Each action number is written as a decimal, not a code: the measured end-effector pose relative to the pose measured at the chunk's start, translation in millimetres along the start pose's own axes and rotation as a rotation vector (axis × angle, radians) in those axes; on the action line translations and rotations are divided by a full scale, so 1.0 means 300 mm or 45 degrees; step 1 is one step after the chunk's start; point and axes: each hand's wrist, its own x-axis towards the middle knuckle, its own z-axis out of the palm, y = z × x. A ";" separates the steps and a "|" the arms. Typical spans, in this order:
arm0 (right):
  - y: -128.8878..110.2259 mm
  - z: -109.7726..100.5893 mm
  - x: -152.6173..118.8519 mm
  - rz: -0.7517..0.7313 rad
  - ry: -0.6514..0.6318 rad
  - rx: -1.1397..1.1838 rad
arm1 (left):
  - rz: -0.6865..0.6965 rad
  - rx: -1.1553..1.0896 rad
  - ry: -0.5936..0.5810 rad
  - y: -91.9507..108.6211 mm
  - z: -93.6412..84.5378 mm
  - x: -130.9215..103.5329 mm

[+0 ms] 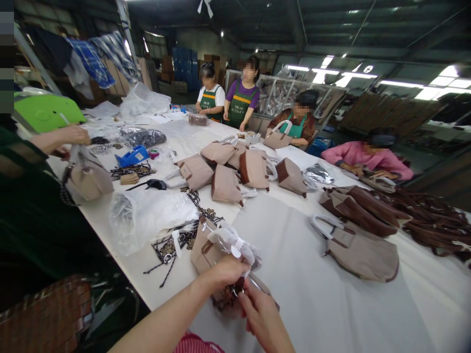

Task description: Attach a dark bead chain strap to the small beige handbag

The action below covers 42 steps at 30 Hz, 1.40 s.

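My left hand [227, 271] grips the plastic-wrapped handles of a small beige handbag [204, 247] lying at the near edge of the white table [316, 294]. My right hand [262, 316] is just below it, fingers pinched on a small metal clasp with a patterned strap [228, 297] under the bag. Loose patterned straps and metal rings [172, 247] lie to the left of the bag.
Several beige-and-brown bags [235, 174] are heaped mid-table, and a larger one [362, 252] lies to the right beside brown straps [434, 228]. A clear plastic bag [147, 213] sits at left. A person's hands [71, 137] work a bag at far left; several seated workers are at the far side.
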 end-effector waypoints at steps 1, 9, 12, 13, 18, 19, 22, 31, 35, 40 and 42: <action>-0.013 -0.024 -0.008 -0.068 0.061 -0.172 | -0.008 0.040 0.018 0.006 0.006 0.010; 0.093 -0.057 -0.002 -0.625 0.189 -0.235 | 0.073 0.228 0.058 0.032 0.013 0.026; 0.109 -0.023 0.012 -0.565 0.207 -0.167 | 0.236 0.224 0.094 0.032 0.008 -0.032; 0.101 -0.017 0.015 -0.541 0.224 -0.171 | 0.278 0.204 0.107 0.026 0.005 -0.061; 0.038 -0.018 0.017 -0.419 0.250 -0.330 | 0.528 0.433 0.404 -0.039 -0.014 -0.222; 0.027 -0.021 0.015 -0.423 0.242 -0.363 | 0.576 0.571 0.434 -0.055 -0.015 -0.245; -0.009 -0.031 0.008 -0.441 0.236 -0.465 | 0.603 0.983 0.440 -0.105 -0.008 -0.281; -0.143 0.034 0.082 -0.117 0.093 -0.245 | 0.678 1.505 0.570 -0.263 0.002 -0.261; -0.113 0.072 0.135 -0.184 0.019 0.135 | 0.920 1.442 0.320 -0.247 -0.043 -0.263; -0.107 0.074 0.146 -0.252 -0.014 0.249 | 0.930 1.270 -0.041 -0.159 -0.141 -0.272; -0.112 0.061 0.141 -0.164 -0.027 0.302 | 0.814 1.115 0.026 -0.136 -0.163 -0.281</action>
